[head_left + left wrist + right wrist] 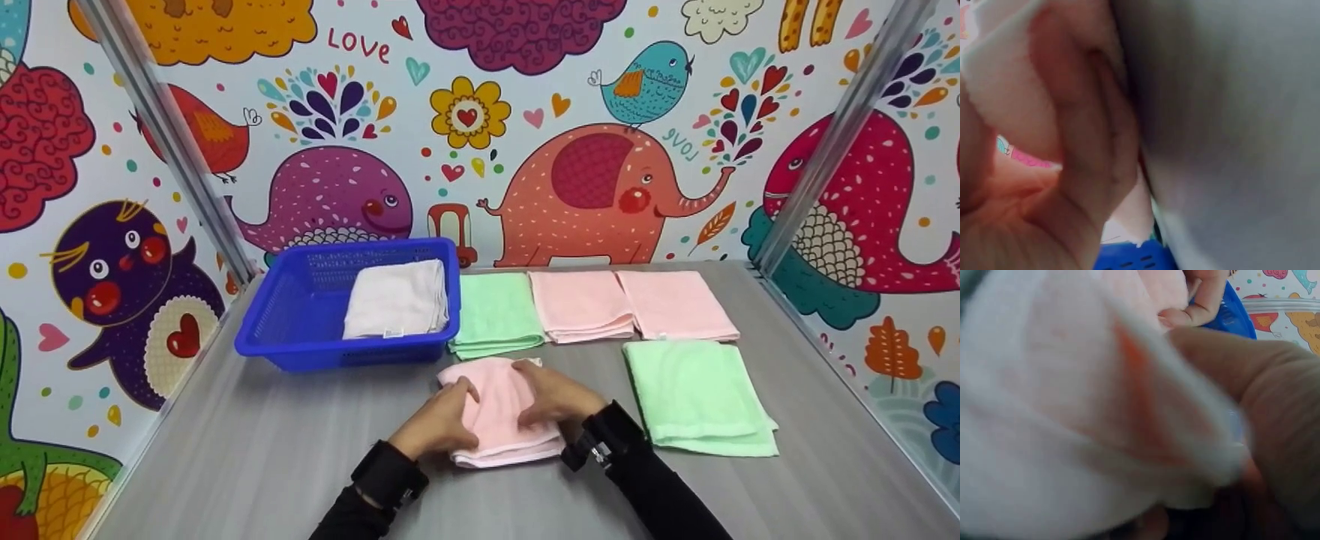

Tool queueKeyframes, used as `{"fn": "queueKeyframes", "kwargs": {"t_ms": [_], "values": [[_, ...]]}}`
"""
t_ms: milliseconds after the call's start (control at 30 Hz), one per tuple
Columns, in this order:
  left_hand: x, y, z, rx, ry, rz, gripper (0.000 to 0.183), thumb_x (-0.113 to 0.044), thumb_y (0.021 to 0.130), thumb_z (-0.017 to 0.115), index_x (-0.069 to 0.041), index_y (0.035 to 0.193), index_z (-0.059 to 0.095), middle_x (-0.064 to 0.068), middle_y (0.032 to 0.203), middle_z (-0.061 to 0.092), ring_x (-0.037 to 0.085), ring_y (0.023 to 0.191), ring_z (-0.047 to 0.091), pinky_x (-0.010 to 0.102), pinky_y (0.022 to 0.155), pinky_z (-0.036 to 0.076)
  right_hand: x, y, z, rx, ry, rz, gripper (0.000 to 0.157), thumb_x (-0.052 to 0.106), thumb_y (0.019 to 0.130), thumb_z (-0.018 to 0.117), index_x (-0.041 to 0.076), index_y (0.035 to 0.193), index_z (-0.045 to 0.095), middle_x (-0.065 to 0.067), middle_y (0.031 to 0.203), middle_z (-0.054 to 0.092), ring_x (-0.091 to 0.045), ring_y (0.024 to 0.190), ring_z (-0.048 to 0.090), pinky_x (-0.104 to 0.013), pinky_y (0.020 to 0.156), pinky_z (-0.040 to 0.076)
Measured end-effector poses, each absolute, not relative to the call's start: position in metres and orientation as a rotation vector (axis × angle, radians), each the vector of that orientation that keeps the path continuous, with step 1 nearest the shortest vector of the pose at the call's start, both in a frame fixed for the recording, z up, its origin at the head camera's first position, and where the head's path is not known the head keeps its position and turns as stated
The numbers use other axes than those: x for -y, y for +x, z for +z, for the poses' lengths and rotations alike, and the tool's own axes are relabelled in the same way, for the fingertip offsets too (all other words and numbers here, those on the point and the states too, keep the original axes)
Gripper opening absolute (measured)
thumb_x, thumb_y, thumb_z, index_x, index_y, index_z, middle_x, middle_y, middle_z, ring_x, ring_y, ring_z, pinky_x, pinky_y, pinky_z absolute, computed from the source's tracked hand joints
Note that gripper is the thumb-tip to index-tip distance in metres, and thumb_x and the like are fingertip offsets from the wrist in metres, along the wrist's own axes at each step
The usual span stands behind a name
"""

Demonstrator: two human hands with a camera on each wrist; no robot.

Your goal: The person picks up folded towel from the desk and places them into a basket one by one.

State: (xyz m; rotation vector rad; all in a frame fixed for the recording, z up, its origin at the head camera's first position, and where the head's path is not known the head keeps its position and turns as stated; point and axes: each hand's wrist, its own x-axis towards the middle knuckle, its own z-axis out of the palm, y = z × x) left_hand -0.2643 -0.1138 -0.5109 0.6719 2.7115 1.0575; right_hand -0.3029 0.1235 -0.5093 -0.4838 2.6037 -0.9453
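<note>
A folded pink towel [499, 420] lies on the grey table, slightly rumpled between my two hands. At its left side my left hand [442, 420] grips the edge; the left wrist view shows the fingers [1086, 129] curled against the pink cloth, close to the tabletop. My right hand [559, 394] holds the opposite side, thumb on top. Up close in the right wrist view, the pink towel [1067, 377] is blurred, with its pale hem near the thumb, and most of the right fingers are hidden under the cloth.
A blue basket [259, 322] with a folded white towel [397, 300] stands at the back left. Beside it lie a green towel [499, 311] and two pink towels [581, 304]. Another green towel [697, 390] lies at the right. Patterned walls enclose the table.
</note>
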Motion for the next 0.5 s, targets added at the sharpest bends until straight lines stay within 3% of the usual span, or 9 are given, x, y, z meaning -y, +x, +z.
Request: {"fn": "queueKeyframes", "kwargs": {"t_ms": [233,500], "values": [[0.114,-0.259,-0.493,-2.732,0.805,0.98,0.062,0.008,0.055,0.083,-0.004,0.109,0.055,0.01,0.102,0.057,0.024,0.095,0.054,0.038,0.087,0.05,-0.12,-0.293,-0.489,-2.594,-0.495,-0.883,0.095,0.007,0.069,0.09,0.006,0.153,0.045,-0.022,0.154,0.05,-0.04,0.14,0.05,-0.057,0.117,0.039],[0.123,-0.247,-0.449,-2.763,0.947,1.072,0.058,0.006,0.061,0.08,-0.006,0.113,0.056,0.007,0.108,0.054,0.023,0.098,0.052,0.04,0.088,0.049,-0.129,-0.279,-0.437,-2.663,-0.869,-0.907,0.071,0.002,0.074,0.084,0.01,0.14,0.062,-0.015,0.145,0.061,-0.036,0.132,0.057,-0.059,0.114,0.041]]}}
